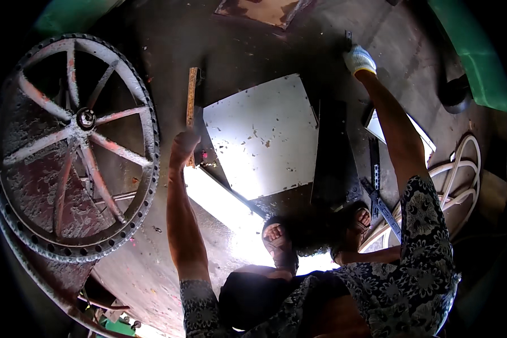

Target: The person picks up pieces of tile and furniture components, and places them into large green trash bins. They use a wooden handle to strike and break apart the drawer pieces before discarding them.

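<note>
My left hand (184, 148), bare and a little blurred, is closed round the lower part of a narrow yellowish-brown bar (191, 96) that looks like wood. Most of the bar reaches away from me, and a short end shows below the fist. Far off at the right, my right hand (359, 59) wears a white and blue knitted glove. Its fingers are closed on a small dark metal strip (348, 38), whose end sticks out beyond them. Between my arms lies a white panel (265, 135) strewn with flakes, with a dark panel (338, 152) along its right side.
A large spoked wheel (84, 118), grey with red patches, fills the left. Another white panel (225, 200) lies by my left forearm. Dark perforated strips (376, 163) and a coiled pale hose (473, 180) lie at the right. My sandalled feet (276, 236) are close to the panels.
</note>
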`<action>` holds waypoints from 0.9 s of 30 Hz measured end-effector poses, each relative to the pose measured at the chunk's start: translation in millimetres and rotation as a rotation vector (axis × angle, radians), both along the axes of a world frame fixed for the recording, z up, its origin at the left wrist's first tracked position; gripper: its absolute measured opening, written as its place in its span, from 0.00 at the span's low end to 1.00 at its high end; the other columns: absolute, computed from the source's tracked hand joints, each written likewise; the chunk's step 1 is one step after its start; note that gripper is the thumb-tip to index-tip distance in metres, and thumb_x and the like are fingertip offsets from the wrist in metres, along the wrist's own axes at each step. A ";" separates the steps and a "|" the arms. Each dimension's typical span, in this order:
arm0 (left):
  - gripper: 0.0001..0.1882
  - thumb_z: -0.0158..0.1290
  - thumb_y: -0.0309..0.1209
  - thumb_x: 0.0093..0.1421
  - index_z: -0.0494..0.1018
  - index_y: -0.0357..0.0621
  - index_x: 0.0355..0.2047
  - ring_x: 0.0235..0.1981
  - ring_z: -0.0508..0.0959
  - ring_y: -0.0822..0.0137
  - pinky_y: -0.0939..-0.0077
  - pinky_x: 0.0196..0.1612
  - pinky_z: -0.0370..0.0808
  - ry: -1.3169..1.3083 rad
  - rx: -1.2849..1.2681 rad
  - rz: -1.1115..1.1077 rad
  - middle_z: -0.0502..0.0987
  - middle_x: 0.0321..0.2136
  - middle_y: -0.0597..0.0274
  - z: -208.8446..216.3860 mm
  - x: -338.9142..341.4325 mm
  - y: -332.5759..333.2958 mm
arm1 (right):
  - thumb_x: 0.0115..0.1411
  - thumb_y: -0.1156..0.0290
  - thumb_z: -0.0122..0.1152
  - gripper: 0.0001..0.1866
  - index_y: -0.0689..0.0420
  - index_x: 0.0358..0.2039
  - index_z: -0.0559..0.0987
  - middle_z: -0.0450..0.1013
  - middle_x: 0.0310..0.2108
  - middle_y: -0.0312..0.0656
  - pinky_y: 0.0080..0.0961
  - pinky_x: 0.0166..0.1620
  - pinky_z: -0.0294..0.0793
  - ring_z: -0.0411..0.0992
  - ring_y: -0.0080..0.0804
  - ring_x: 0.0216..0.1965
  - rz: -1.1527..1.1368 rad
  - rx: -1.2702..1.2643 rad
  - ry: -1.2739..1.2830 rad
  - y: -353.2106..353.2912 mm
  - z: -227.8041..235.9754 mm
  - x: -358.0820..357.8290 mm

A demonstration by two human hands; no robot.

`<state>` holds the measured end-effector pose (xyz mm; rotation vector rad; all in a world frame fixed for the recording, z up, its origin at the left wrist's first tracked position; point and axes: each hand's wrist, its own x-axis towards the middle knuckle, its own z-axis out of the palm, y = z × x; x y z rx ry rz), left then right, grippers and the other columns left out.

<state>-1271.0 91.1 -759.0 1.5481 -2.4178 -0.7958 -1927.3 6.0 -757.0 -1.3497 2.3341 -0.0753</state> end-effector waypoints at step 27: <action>0.31 0.68 0.53 0.55 0.82 0.31 0.39 0.35 0.84 0.51 0.57 0.39 0.80 -0.247 0.025 0.525 0.85 0.39 0.44 -46.1 -67.0 2.4 | 0.66 0.55 0.59 0.15 0.55 0.36 0.76 0.78 0.35 0.42 0.32 0.41 0.82 0.80 0.33 0.34 0.281 0.579 -0.284 374.4 158.6 -66.1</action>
